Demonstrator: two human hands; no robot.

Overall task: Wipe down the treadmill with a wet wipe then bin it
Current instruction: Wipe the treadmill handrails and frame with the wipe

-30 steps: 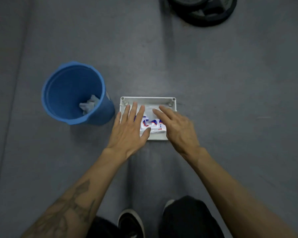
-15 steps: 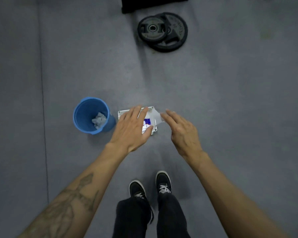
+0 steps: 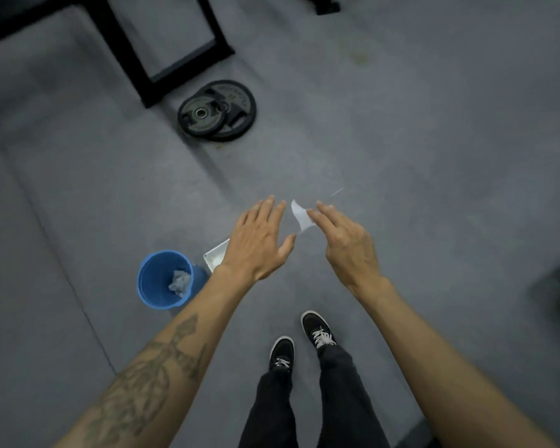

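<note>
Blue bin w/ crumpled wipe nearby; right hand pinches wet wipe, left hand released.

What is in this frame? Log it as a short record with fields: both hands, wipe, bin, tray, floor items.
left hand: open, fingers straight, holding nothing, raised over the tray
right hand: holds the wet wipe at its fingers
wet wipe: white, lifted, between the hands
bin: blue bin upright on floor, crumpled wipe inside
tray: white tray beside bin, mostly hidden by the left hand
floor items: weight plates, black frame
treadmill: not identifiable
</note>
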